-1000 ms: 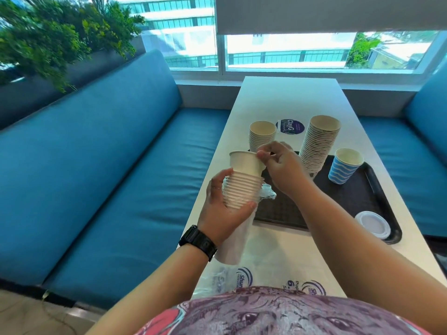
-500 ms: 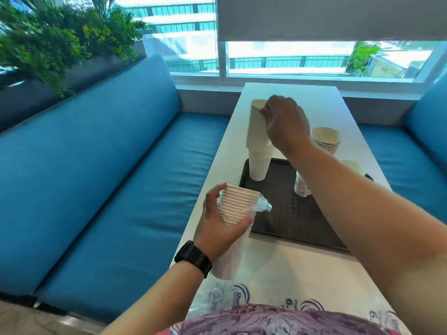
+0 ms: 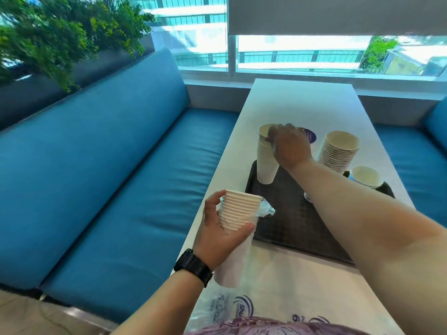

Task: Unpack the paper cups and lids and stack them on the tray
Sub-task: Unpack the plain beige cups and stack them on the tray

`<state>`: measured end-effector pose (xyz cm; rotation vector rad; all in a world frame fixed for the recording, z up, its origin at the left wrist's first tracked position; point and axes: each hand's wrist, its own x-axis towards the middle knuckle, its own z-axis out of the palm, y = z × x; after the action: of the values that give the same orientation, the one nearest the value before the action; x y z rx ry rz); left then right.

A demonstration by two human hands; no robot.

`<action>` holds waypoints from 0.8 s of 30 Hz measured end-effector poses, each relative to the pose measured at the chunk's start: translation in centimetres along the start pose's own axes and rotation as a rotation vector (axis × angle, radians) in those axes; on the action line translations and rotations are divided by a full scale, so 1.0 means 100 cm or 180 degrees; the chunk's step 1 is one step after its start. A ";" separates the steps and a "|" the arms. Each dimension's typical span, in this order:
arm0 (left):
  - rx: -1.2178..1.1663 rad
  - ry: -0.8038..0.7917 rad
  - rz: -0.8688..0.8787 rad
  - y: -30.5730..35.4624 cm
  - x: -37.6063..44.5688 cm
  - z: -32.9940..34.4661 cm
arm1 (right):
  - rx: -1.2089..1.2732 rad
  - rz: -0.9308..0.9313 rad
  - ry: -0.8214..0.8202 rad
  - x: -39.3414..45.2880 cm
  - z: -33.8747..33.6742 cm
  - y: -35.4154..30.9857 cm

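Observation:
My left hand (image 3: pixel 217 235) grips a stack of white paper cups (image 3: pixel 238 211) that still sits partly in its clear plastic sleeve (image 3: pixel 264 210), held above the table's left edge. My right hand (image 3: pixel 289 147) reaches forward and holds the top of a tall stack of white cups (image 3: pixel 266 165) standing on the dark tray (image 3: pixel 290 221) at its far left corner. A wider cup stack (image 3: pixel 338 151) stands behind my right forearm. A blue striped cup (image 3: pixel 365 176) sits at the tray's far right.
The white table (image 3: pixel 300 102) runs toward the window, between blue benches (image 3: pixel 108 177). Printed plastic packaging (image 3: pixel 242 308) lies on the near end of the table. A round purple sticker (image 3: pixel 310 135) shows behind my right hand. Green plants hang at the upper left.
My right hand pulled cups off the top of the sleeved stack, carried them to the tray and lowered them onto the tall stack. My left hand kept its grip on the sleeved stack.

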<state>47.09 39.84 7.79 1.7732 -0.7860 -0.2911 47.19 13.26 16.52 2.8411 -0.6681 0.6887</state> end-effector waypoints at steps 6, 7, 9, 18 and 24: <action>-0.0093 -0.0065 -0.0050 0.003 0.001 0.001 | 0.0375 0.0195 -0.0525 -0.017 0.018 0.011; -0.0100 -0.0087 -0.0056 0.004 0.000 0.000 | 0.0521 0.0245 -0.0494 -0.019 0.016 0.010; -0.0110 -0.0083 -0.0057 0.007 0.001 0.000 | 0.0839 0.0324 -0.0319 -0.027 0.007 0.002; -0.0107 -0.0025 0.0006 0.013 -0.001 0.000 | 0.3073 0.0873 -0.0953 -0.094 -0.052 -0.051; -0.0219 0.0091 0.0063 0.018 -0.003 -0.002 | 0.3142 0.0696 -0.1523 -0.123 -0.066 -0.059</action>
<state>46.33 39.91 9.45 1.7006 -0.7639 -0.2760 37.42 24.85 16.43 3.9672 -0.8974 0.4186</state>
